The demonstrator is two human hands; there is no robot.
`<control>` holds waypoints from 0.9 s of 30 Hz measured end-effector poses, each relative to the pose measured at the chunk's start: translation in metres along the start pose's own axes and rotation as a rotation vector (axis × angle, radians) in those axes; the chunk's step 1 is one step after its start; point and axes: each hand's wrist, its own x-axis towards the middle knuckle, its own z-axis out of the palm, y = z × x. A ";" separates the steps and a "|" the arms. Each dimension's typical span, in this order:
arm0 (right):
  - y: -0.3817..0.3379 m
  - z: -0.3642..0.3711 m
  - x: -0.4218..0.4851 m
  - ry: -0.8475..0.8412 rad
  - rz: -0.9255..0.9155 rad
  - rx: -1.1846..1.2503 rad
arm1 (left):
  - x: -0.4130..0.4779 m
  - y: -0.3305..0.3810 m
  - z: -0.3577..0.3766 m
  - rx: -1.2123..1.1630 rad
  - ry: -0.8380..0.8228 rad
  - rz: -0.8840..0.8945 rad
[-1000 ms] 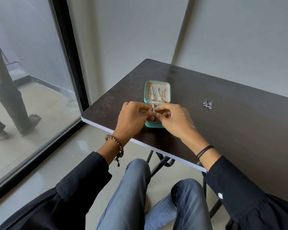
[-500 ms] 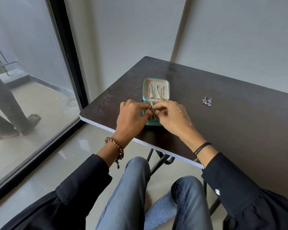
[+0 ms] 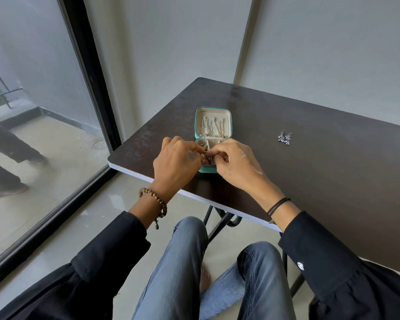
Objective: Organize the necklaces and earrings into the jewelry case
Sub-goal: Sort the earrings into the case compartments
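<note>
gold earring (image 3: 204, 159) in l-hand (image 3: 174, 165), r-hand (image 3: 237, 167) grip

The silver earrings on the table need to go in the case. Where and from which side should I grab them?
Probably pinch the silver earrings at their thin hooks, on the far end, coming from above with the right hand, which is nearer, once free. They lie flat on the table, beaded clusters toward you.

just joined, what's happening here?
A seated person is filling an open teal jewelry case on the dark table. The left hand and right hand both pinch a small gold-coloured piece over its lower tray. Necklaces already hang in the lid. Silver earrings lie on the table to the right, untouched.
</note>
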 end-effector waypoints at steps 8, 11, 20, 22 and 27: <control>0.012 -0.013 -0.003 0.110 0.085 0.117 | 0.005 0.012 0.001 -0.032 0.089 0.049; 0.021 -0.025 -0.004 0.132 0.112 0.136 | 0.011 0.028 0.006 -0.057 0.098 0.098; 0.065 -0.067 -0.012 0.166 0.235 0.174 | 0.034 0.099 0.036 -0.211 -0.063 0.205; 0.079 -0.076 -0.014 0.178 0.281 0.178 | 0.038 0.114 0.045 -0.261 -0.131 0.166; 0.122 -0.093 -0.011 0.242 0.383 0.172 | 0.054 0.140 0.084 -0.284 -0.279 0.098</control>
